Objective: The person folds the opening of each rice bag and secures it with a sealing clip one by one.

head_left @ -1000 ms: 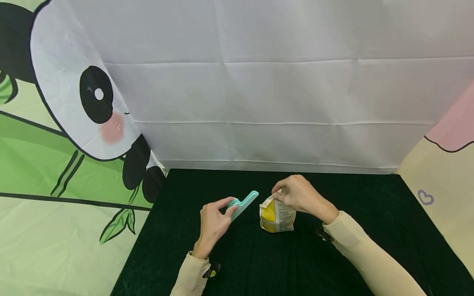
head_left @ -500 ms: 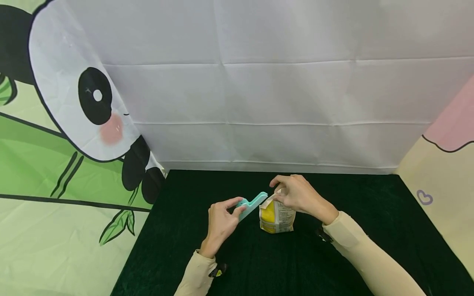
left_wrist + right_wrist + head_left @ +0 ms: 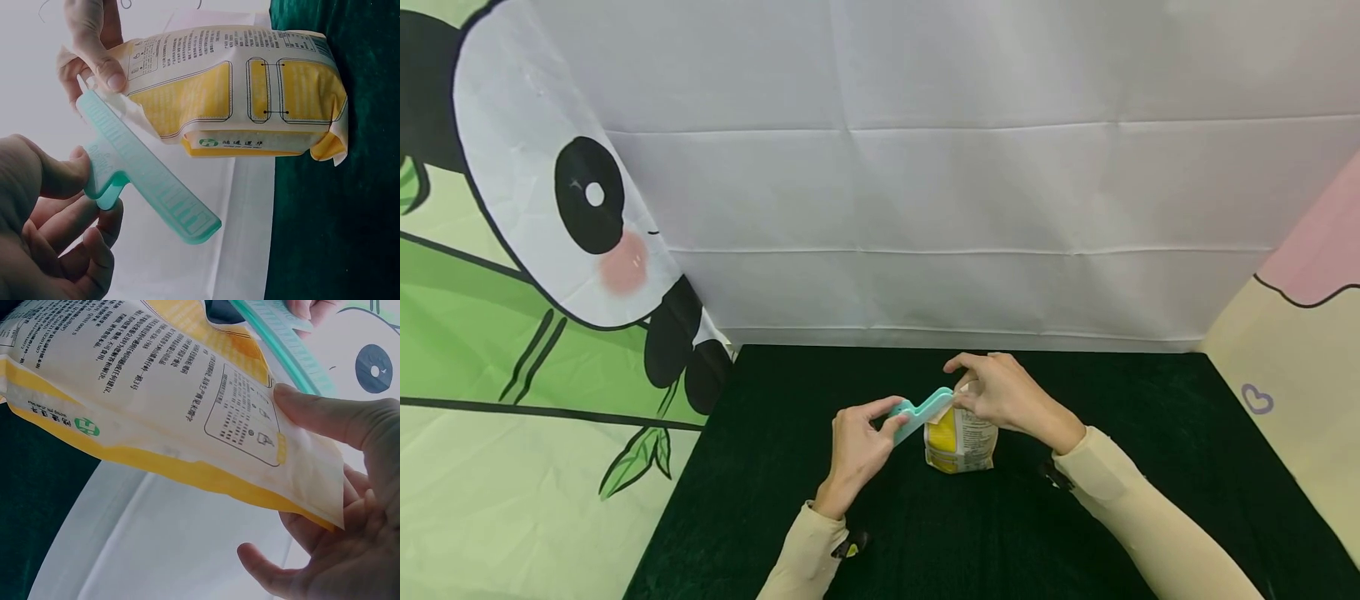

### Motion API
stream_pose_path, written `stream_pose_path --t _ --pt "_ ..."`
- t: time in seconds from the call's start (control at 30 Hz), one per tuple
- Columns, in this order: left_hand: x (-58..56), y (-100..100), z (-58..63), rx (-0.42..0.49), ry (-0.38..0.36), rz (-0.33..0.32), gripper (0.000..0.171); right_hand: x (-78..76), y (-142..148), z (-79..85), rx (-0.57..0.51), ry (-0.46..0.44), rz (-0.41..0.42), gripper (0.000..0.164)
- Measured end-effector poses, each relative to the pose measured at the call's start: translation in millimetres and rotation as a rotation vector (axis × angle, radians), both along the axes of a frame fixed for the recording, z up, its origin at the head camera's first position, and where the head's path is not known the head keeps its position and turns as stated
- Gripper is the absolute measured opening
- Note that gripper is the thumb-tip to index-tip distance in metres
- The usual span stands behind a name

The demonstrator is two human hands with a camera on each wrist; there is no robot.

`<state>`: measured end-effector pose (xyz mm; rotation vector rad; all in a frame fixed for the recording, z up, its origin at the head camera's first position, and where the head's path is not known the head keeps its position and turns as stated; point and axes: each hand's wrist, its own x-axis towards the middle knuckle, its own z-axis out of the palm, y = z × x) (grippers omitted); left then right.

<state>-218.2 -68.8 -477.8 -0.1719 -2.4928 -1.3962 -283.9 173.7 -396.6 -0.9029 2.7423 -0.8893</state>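
Observation:
A teal bag clip [image 3: 928, 408] is pinched between thumb and fingers of my left hand [image 3: 859, 446], by its handle tabs. Its long ribbed bar [image 3: 156, 178] lies slantwise at the top of a yellow and white printed bag [image 3: 962, 442]; whether the jaws have the bag between them I cannot tell. The bag stands upright on the dark cloth. My right hand [image 3: 1007, 398] pinches the bag's top edge, thumb on the near face in the right wrist view, where the clip [image 3: 290, 350] runs close to that thumb.
Dark green cloth [image 3: 1075, 517] covers the table. Behind it hangs a creased white sheet [image 3: 970, 183], with a panda-print curtain [image 3: 512, 467] at the left and a cream and pink one [image 3: 1285, 358] at the right.
My left hand has moved right with the clip, bringing it from beside the bag up to its top edge. My right hand and the bag have stayed almost still.

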Motion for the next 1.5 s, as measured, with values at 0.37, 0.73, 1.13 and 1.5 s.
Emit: stream_pose_path --t 0.37,0.73,1.13,1.5 --pt "-5.6 5.7 1.3 0.0 -0.001 -0.02 0.019 -0.1 0.2 2.3 0.023 0.028 -0.002 0.047" --pt "-6.6 4.5 -0.2 0.004 0.0 -0.025 0.016 -1.5 -0.7 2.5 0.026 0.024 -0.002 0.048" --pt "-7.8 9.6 -0.4 -0.005 0.021 -0.02 0.016 -0.3 -0.3 3.7 0.034 0.002 -0.006 0.052" --pt "-7.2 19.5 -9.7 0.011 0.095 0.006 0.016 -3.7 1.8 2.9 0.044 0.006 -0.008 0.053"
